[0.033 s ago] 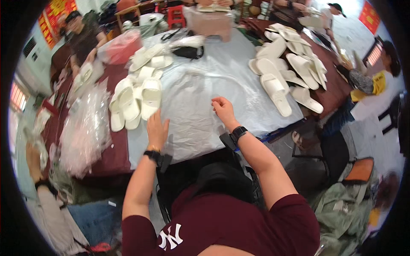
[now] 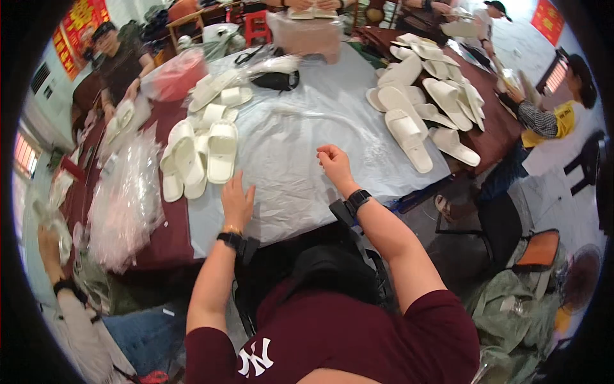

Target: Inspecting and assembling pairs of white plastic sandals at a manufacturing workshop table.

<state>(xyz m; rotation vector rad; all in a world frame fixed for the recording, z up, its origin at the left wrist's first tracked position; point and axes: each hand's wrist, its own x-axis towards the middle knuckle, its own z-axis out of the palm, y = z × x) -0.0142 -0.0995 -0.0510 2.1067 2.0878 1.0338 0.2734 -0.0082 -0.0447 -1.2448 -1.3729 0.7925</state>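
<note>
My left hand (image 2: 237,203) is over the near left of the pale plastic sheet (image 2: 288,173), fingers apart and nothing in it. Just beyond its fingertips lies the nearest white slipper (image 2: 222,151) of the left pile. My right hand (image 2: 334,168) is over the middle of the sheet, its fingers curled in and nothing visible in them. Whether either hand touches the sheet, I cannot tell. A larger pile of white slippers (image 2: 405,133) lies farther off to the right. Both of my wrists wear dark bands.
Clear plastic bags (image 2: 126,201) are heaped on the dark red table cover (image 2: 176,233) at left. A black item (image 2: 276,81) and a pinkish box (image 2: 307,40) stand at the back. Several people work around the table; one forearm (image 2: 77,320) shows at lower left.
My left hand's fingers have spread a little and sit slightly lower in the picture. The right hand looks the same. The slippers and table have shifted slightly left in the picture.
</note>
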